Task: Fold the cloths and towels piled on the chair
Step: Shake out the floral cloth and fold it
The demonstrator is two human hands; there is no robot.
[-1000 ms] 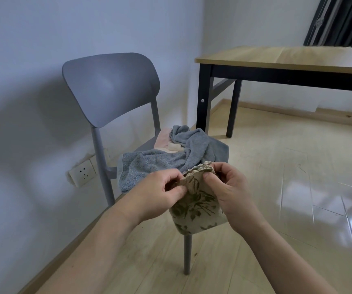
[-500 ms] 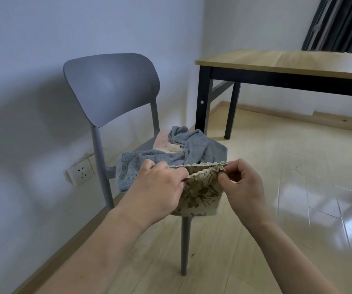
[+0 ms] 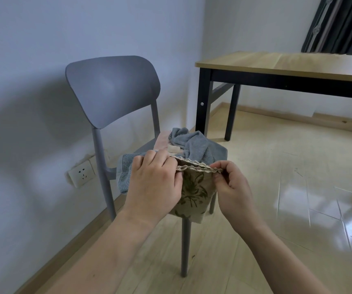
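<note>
A beige cloth with a dark green leaf print [image 3: 194,192] hangs doubled in front of the grey chair [image 3: 111,90]. My left hand [image 3: 156,183] pinches its lace-trimmed top edge at the left end. My right hand [image 3: 232,187] pinches the same edge at the right end, so the edge runs taut between them. Behind, a grey-blue towel [image 3: 196,145] lies crumpled on the chair seat, with a pink cloth [image 3: 162,141] and a small cream piece [image 3: 173,148] partly under it.
A wooden table with black legs [image 3: 287,64] stands to the right of the chair. A wall socket [image 3: 81,174] sits low on the wall at left. Dark curtains [image 3: 338,24] hang behind the table. Glossy light floor [image 3: 298,187] stretches to the right.
My hands have drawn apart along the cloth's top edge, stretching it flat and level. The cloth, earlier bunched between them, now hangs doubled.
</note>
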